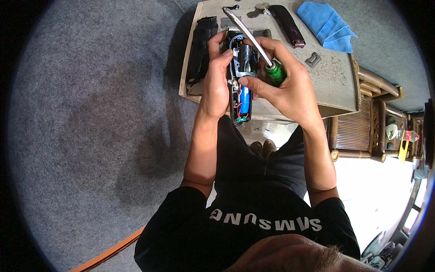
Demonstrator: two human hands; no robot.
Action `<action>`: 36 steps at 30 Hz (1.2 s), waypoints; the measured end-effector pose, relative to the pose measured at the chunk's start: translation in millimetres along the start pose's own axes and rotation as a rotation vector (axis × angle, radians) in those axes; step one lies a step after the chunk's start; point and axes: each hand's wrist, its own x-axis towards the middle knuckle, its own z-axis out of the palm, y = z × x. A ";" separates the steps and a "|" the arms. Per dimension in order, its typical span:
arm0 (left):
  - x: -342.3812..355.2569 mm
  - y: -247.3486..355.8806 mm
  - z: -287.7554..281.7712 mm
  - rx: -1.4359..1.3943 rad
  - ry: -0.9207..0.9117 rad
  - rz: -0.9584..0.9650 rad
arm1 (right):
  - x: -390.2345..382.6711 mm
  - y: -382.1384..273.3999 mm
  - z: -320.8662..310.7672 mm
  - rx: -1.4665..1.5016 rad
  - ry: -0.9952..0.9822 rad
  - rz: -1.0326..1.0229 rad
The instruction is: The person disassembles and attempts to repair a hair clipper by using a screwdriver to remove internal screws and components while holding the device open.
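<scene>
Grip: left hand [216,90] closed along the side of an opened hair clipper [245,63], upper centre of frame; right hand [292,88] curled round a green-handled screwdriver [274,75], thumb touching the clipper. Clipper interior: blue cylinder [245,99], red wires [239,105]. Tabletop [335,86]: long dark cover [287,26], top centre-right; creased blue cloth [327,27], upper right.

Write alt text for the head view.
An opened hair clipper, blue battery exposed, is held between a person's left hand and right hand, the right also gripping a green-handled screwdriver. A wooden table beneath bears a black object, a dark glossy shell and a folded blue cloth.
</scene>
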 end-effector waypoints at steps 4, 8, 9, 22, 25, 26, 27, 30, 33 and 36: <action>-0.6 0.5 4.8 0.001 0.046 0.046 | -1.0 2.8 2.0 0.014 0.026 -0.007; -0.5 0.9 4.2 0.044 0.060 0.048 | -1.3 3.3 2.5 0.026 0.022 0.027; -0.7 1.4 4.2 0.052 0.061 0.058 | -1.5 3.8 2.6 0.045 0.022 0.040; 0.1 3.9 2.6 0.098 -0.024 0.062 | 1.2 13.9 4.0 0.098 0.140 0.025; -1.0 6.8 5.9 0.063 0.010 0.035 | 1.0 12.5 3.2 0.050 0.145 0.001; -0.9 6.8 6.2 0.069 0.032 0.021 | 0.6 9.3 2.5 0.037 0.145 0.022; -0.4 5.6 6.4 0.068 0.031 0.020 | 0.4 9.2 2.4 0.030 0.145 0.032; 0.3 4.1 7.8 0.112 0.073 0.028 | 1.2 7.7 1.2 0.137 0.142 0.107; -0.7 6.0 7.5 0.113 0.070 0.022 | 3.7 -3.9 -5.6 0.312 0.111 0.335; -1.2 6.6 7.1 0.133 0.046 0.007 | 4.8 -3.1 -4.4 0.309 0.116 0.314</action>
